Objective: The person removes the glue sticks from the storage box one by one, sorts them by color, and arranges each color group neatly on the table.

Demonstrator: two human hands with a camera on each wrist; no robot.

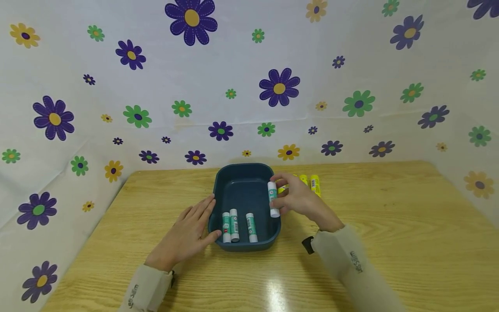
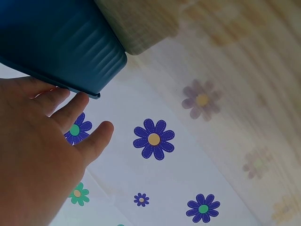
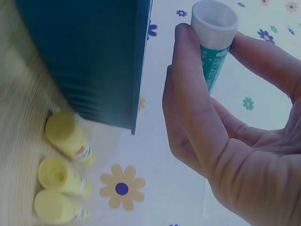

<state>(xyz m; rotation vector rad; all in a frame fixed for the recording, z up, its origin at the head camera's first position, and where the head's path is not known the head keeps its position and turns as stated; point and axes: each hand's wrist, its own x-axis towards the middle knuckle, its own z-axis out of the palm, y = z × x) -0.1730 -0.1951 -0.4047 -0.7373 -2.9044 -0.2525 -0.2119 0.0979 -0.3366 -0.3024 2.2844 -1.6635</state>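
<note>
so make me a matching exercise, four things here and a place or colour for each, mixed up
1. bin
2. yellow tubes
3. three green-labelled sticks
4. single green-labelled stick

A. in the right hand's grip
B. on the table, right of the bin
C. inside the bin's near end
D. dark blue

Pairs: 1-D, 2-B, 3-C, 4-A

A flowered white backdrop (image 1: 230,65) rises behind the wood-grain table (image 1: 390,225).

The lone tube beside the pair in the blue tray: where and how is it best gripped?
Probably pinch the tube by its labelled middle, coming from above: it is slim and straight, with finger room either side in the open tray.
</note>
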